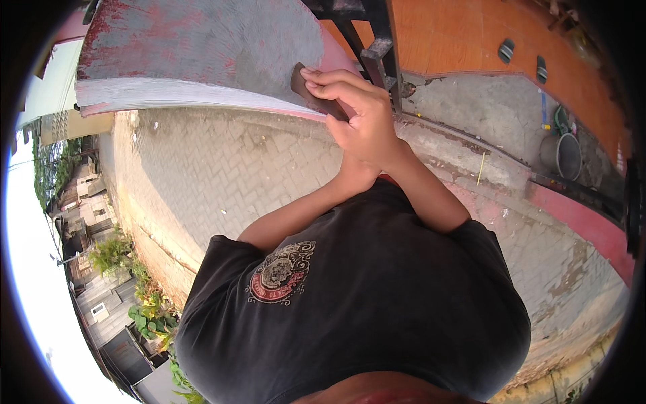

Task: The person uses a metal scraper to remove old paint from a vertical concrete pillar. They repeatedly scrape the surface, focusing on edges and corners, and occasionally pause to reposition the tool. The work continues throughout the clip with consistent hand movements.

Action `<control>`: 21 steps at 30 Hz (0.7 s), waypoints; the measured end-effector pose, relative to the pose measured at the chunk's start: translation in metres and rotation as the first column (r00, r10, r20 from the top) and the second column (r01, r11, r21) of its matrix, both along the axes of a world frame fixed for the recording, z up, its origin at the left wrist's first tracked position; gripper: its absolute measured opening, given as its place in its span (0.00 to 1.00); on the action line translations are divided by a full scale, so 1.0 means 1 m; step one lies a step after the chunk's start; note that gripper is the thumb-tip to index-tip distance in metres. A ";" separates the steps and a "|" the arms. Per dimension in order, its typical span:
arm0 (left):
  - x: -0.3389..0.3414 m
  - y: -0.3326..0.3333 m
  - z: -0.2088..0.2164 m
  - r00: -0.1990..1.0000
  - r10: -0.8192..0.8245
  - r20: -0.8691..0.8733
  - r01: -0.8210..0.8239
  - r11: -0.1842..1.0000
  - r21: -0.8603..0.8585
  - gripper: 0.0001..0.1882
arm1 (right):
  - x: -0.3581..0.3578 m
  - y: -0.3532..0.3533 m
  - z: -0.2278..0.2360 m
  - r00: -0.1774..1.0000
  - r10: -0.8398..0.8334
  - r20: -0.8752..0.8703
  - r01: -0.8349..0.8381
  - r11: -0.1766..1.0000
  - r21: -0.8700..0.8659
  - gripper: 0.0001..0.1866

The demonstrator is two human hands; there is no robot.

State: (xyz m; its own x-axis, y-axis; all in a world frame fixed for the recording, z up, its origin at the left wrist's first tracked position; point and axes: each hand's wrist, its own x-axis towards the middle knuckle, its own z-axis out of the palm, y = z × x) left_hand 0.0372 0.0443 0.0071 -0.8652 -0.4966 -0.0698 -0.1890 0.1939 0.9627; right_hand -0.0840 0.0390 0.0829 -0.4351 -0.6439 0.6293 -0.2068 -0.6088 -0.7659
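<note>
My right hand (367, 114) is closed around a flat brown piece that looks like folded sandpaper (323, 105). Its fingers lie over the piece, pressing it against the wall top (202, 44) near the pink right end. That surface is a scuffed grey with red patches, and a whitish band runs along its near edge. Close to my body, my left hand (358, 172) rests behind and below my right wrist. Its fingers are hidden there, so whether it holds anything does not show.
A dark metal gate (377, 47) stands just right of the wall top. Beyond it are an orange tiled floor (444, 34), a pair of slippers (506, 51) and a grey bucket (562, 156). Paving blocks (235, 158) cover the ground below. Houses and plants line the left.
</note>
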 end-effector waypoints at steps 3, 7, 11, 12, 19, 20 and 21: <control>-0.001 0.010 0.000 0.990 0.093 -0.108 -0.098 0.994 -0.038 0.19 | 0.003 0.004 0.002 0.997 -0.018 -0.069 0.013 0.997 -0.072 0.21; 0.000 0.007 -0.006 0.978 0.055 -0.200 -0.071 0.995 -0.075 0.18 | 0.004 0.003 0.001 1.000 -0.006 -0.016 0.006 1.000 -0.021 0.20; 0.008 0.006 -0.015 0.990 0.078 -0.117 -0.065 0.992 0.110 0.18 | 0.007 0.005 -0.005 1.000 -0.028 0.000 0.028 0.999 0.029 0.19; 0.011 0.009 -0.018 0.987 0.085 -0.135 -0.075 0.995 0.072 0.18 | 0.009 0.007 -0.008 0.999 -0.035 -0.036 0.033 0.999 -0.037 0.20; 0.027 0.007 -0.035 0.999 -0.034 -0.041 0.039 0.991 0.129 0.22 | 0.021 0.014 -0.031 0.998 -0.062 0.024 0.060 0.997 0.057 0.23; 0.028 0.006 -0.036 0.998 -0.036 -0.056 0.043 0.990 0.135 0.22 | 0.022 0.014 -0.033 0.997 -0.073 0.014 0.072 0.995 0.070 0.23; 0.028 0.005 -0.035 0.996 -0.045 -0.078 0.055 0.989 0.137 0.22 | 0.023 0.014 -0.035 0.995 -0.094 0.036 0.092 0.994 0.054 0.23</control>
State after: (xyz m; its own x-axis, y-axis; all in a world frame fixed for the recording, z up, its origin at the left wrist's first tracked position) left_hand 0.0649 0.0491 -0.0283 -0.8940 -0.4426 -0.0694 -0.1089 0.0644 0.9920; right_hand -0.0614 0.0526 0.0482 -0.5180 -0.6308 0.5777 -0.2301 -0.5477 -0.8044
